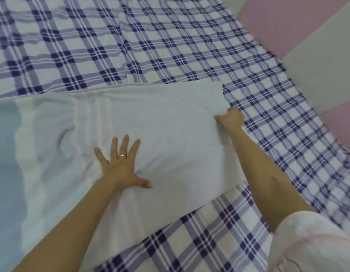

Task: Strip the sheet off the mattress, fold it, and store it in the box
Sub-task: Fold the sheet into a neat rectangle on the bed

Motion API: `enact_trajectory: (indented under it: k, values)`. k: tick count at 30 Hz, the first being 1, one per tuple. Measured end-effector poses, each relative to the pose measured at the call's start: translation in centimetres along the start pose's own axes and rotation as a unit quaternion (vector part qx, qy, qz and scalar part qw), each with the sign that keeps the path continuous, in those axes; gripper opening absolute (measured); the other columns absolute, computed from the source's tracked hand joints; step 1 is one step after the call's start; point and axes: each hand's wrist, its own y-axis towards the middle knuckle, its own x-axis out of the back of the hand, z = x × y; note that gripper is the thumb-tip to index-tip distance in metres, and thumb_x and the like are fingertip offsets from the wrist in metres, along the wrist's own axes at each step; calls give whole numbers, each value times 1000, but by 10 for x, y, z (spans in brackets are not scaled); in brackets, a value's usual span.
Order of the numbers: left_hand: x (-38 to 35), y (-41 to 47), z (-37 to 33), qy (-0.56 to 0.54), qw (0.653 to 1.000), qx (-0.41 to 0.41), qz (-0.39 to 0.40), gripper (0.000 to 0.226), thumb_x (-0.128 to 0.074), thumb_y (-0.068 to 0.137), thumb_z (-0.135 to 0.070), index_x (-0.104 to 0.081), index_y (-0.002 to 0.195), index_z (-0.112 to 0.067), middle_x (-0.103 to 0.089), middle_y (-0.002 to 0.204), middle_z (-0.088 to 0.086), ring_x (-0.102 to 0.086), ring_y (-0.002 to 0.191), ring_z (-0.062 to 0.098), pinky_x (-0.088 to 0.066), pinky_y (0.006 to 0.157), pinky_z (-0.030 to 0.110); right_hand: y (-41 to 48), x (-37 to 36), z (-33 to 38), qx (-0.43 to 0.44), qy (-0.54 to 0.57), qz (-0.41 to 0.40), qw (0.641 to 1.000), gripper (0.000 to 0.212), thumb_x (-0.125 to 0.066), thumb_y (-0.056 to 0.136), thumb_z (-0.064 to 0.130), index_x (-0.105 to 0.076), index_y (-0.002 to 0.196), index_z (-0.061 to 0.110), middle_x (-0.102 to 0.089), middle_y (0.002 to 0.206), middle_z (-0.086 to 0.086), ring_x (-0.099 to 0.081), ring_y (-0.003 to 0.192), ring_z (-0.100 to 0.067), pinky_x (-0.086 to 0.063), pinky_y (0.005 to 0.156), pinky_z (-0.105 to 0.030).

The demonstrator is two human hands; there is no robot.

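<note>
In the head view, the white sheet [160, 118] is lying partly folded under the left grip [121, 165], which is pressing flat with its fingers spread. The right grip [230, 119] is pinching the sheet's far edge over the plaid bed [170, 46]. The cloth is looking light and limp, so it is probably best held at the corners.

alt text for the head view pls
A person's left hand presses flat, fingers spread, on a white sheet lying over a blue-checked bed cover, while the right hand grips the sheet's right edge. Pink and grey wall panels show at upper right.
</note>
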Motion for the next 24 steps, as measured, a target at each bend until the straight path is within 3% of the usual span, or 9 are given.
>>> enact_trajectory:
  k: [2, 3, 6, 10, 14, 18, 21, 22, 24]
  values:
    - [3, 2, -1, 10, 999, 3, 36, 146, -62, 40, -88, 37, 135, -38, 53, 132, -5, 47, 126, 23, 39, 75, 60, 9, 7, 2, 13, 31, 55, 998, 29, -75, 78, 28, -54, 87, 10, -58, 86, -4, -58, 99, -30, -43, 72, -33]
    - [6, 4, -1, 18, 998, 6, 58, 148, -63, 41, -87, 41, 132, -36, 54, 131, -4, 47, 126, 26, 34, 79, 64, 14, 8, 4, 25, 43, 71, 996, 29, -74, 80, 24, -48, 78, 11, -50, 73, 0, -56, 84, -27, -39, 65, -31]
    - [15, 8, -6, 29, 992, 31, 115, 148, -67, 42, -84, 49, 120, -32, 57, 130, 1, 44, 129, 32, 20, 92, 73, 24, 10, 6, 52, 62, 61, 995, 39, -74, 80, 18, -36, 70, 16, -35, 65, 3, -36, 56, -13, -33, 61, -29]
    - [20, 7, -10, 34, 990, 40, 134, 149, -68, 43, -82, 49, 119, -31, 57, 130, 2, 45, 128, 32, 18, 94, 73, 36, 9, 13, 103, 38, 17, 994, 28, -72, 80, 11, -45, 86, 12, -44, 75, 2, -47, 72, -21, -34, 55, -29]
    - [21, 7, -10, 36, 989, 38, 137, 152, -68, 43, -83, 48, 126, -30, 59, 127, 2, 47, 126, 32, 28, 81, 67, 42, 11, 18, 63, 66, 56, 994, 51, -73, 82, 15, -44, 121, 0, -48, 102, -5, -50, 97, -24, -42, 76, -33]
    - [26, 7, -13, 29, 987, 38, 153, 150, -68, 44, -82, 51, 117, -31, 60, 126, 1, 48, 125, 32, 19, 93, 73, 54, 15, 24, 36, 91, 101, 990, 36, -74, 81, 16, -55, 108, 4, -57, 102, -10, -55, 94, -25, -46, 73, -34]
    - [27, 6, -12, 27, 986, 41, 156, 149, -69, 44, -81, 51, 117, -30, 59, 125, 1, 47, 125, 32, 19, 94, 73, 51, 16, 33, 62, 108, 101, 987, 41, -73, 80, 9, -58, 116, -3, -62, 116, -17, -62, 102, -34, -52, 86, -43]
    - [27, 7, -10, 29, 987, 43, 155, 149, -69, 44, -81, 50, 117, -30, 59, 124, 1, 48, 125, 32, 19, 94, 73, 50, 14, 34, 82, 100, 80, 988, 39, -71, 80, 7, -59, 115, -5, -64, 113, -19, -62, 102, -36, -52, 86, -45]
    - [24, 8, -9, 28, 987, 44, 151, 148, -68, 44, -82, 51, 116, -30, 59, 124, 2, 48, 125, 32, 20, 93, 72, 53, 13, 36, 112, 48, 24, 992, 26, -67, 79, 5, -62, 102, -7, -64, 91, -19, -63, 87, -37, -52, 69, -37]
